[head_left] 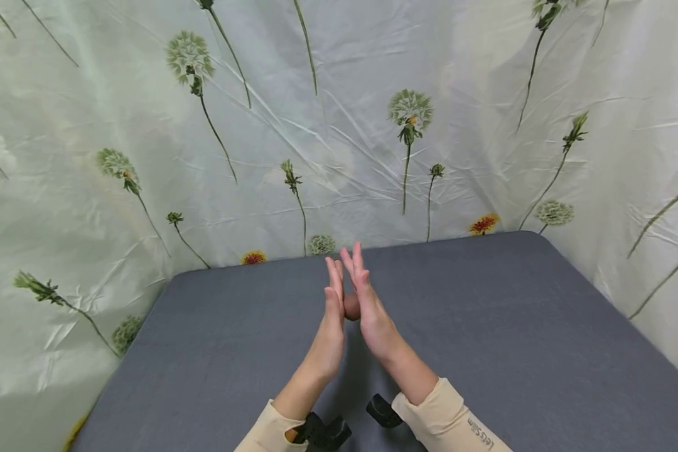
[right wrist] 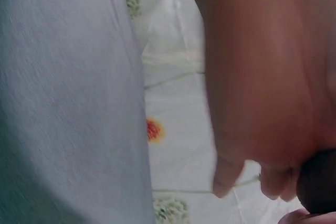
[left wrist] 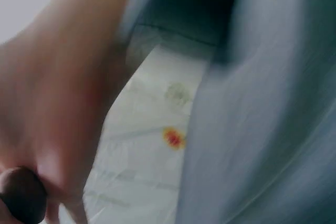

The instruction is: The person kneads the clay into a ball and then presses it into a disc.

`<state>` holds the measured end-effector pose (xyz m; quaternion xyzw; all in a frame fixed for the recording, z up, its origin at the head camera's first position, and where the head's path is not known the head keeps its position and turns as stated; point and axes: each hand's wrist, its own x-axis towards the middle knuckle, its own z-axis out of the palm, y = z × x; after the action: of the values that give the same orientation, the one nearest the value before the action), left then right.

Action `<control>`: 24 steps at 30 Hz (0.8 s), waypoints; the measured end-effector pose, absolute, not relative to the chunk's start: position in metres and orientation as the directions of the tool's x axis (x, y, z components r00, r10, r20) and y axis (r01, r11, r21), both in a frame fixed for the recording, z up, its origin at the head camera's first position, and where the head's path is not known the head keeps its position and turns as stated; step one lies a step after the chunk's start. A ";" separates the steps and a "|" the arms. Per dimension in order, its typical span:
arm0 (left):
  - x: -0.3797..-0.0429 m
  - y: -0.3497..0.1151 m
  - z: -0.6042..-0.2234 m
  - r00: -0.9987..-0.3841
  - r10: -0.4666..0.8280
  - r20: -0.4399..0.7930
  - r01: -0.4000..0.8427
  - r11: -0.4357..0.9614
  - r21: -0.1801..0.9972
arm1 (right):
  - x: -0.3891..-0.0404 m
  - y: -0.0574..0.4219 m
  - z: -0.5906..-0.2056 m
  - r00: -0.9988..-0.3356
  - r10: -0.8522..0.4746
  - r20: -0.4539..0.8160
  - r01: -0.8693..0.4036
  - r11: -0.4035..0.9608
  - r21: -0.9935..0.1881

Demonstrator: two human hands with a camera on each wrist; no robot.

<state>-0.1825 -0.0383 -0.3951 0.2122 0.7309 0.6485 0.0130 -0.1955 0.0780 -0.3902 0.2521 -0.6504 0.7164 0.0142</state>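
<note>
A small brown ball (head_left: 352, 307) sits between my two palms above the table. On its left side the palm of my left hand (head_left: 329, 333) lies against it, fingers straight and pointing up and away. My right hand (head_left: 378, 326) presses from the other side, its fingers also stretched out, with two of them slightly spread. In the left wrist view the dark ball (left wrist: 23, 196) shows at the lower left corner, partly cut off by the frame. The right wrist view has the ball (right wrist: 319, 182) at its lower right edge, beside the right hand's fingers (right wrist: 229, 174).
A dark grey cloth-covered table (head_left: 248, 339) lies under the hands. Behind and beside it hangs a pale curtain (head_left: 350, 144) printed with dandelions and orange flowers. Black wrist devices (head_left: 384, 411) sit at both cream sleeves (head_left: 449, 417), low over the table.
</note>
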 end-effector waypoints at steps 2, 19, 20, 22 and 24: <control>-0.171 -0.035 -0.398 -0.896 0.359 0.261 0.304 0.069 0.950 | -0.198 0.083 -0.390 -0.880 -0.310 0.359 -0.322 -0.164 -0.932; -0.199 -0.054 -0.379 -0.926 0.286 0.244 0.270 0.053 0.961 | -0.188 0.068 -0.391 -0.836 -0.377 0.398 -0.371 -0.147 -0.917; -0.195 -0.053 -0.383 -0.922 0.302 0.242 0.270 0.055 0.961 | -0.188 0.070 -0.389 -0.834 -0.365 0.414 -0.387 -0.149 -0.910; -0.184 -0.049 -0.388 -0.910 0.340 0.239 0.271 0.050 0.961 | -0.190 0.075 -0.384 -0.834 -0.353 0.425 -0.394 -0.159 -0.905; -0.172 -0.044 -0.393 -0.897 0.370 0.243 0.277 0.042 0.960 | -0.192 0.080 -0.382 -0.840 -0.354 0.412 -0.380 -0.159 -0.911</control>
<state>-0.1724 -0.0440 -0.3929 0.2245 0.7208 0.6548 0.0353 -0.1921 0.0795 -0.3817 0.2831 -0.6482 0.7068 0.0095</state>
